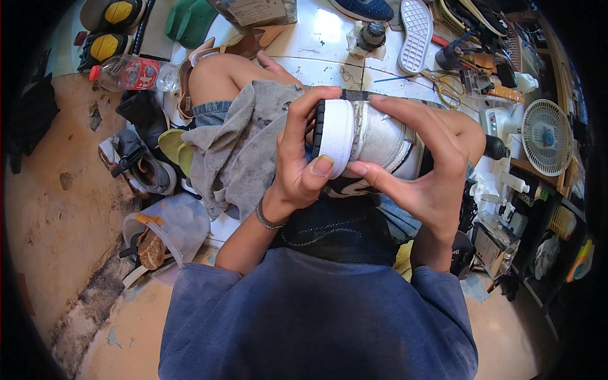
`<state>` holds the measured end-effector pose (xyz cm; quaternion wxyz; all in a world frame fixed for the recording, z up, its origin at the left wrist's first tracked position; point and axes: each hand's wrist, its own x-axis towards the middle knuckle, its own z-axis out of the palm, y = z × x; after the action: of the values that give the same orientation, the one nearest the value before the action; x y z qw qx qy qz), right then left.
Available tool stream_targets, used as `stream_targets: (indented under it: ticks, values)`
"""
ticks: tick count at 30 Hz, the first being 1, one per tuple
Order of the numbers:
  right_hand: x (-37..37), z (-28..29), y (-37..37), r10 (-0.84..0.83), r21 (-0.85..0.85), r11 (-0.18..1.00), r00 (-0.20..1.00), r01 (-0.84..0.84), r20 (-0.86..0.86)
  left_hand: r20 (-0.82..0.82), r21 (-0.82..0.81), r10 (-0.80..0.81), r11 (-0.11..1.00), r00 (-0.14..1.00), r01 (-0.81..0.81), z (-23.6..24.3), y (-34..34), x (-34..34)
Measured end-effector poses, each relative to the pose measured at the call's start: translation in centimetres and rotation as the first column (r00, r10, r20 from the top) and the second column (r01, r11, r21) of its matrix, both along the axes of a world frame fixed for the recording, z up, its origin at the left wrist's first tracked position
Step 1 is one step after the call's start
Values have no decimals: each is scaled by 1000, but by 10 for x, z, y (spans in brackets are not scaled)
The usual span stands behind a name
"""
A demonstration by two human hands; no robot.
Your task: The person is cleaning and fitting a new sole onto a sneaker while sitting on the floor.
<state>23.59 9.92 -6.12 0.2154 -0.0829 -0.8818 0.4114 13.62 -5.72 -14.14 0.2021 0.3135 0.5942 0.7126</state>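
Above my lap I hold a white and black sneaker (382,136), toe end toward the left. My left hand (300,149) is wrapped round its thick sole (337,130), which has a white ribbed sidewall and a black tread. The left thumb presses the sidewall from below, with fingers over the top. My right hand (423,155) grips the upper from the right, fingertips above and thumb beneath, close to where sole and upper meet. Sole and upper lie against each other there. A grey cloth (237,145) is draped over my left leg.
A loose white sole (416,38), yellow-handled scissors (448,88) and a dark jar (371,36) lie ahead on the tiles. A fan (547,137) stands at the right. On the left are a plastic bottle (134,73), worn shoes (149,168) and a tipped clear bucket (183,228).
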Motion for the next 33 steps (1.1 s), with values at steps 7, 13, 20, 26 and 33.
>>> stream_targets:
  ticks: [7, 13, 20, 26, 33]
  values:
    - [0, -3, 2, -42, 13, 999, 999, 41, 26, 10, 40, 74, 996, 997, -75, 2, 3, 5]
    - [0, -5, -2, 2, 18, 1000, 1000, -2, -20, 2, 9, 28, 1000, 1000, -28, 1, 1, 3]
    - [-1, -13, 2, -53, 0, 999, 998, 53, 21, 71, 31, 31, 999, 997, -34, 7, -4, 7]
    - [-2, -17, 2, -85, -38, 996, 996, 86, 27, 115, 40, -2, 999, 993, -3, 12, -10, 11]
    - [-4, -13, -10, -44, 22, 999, 998, 45, -38, 1, -18, 44, 999, 999, -44, -1, -2, 12]
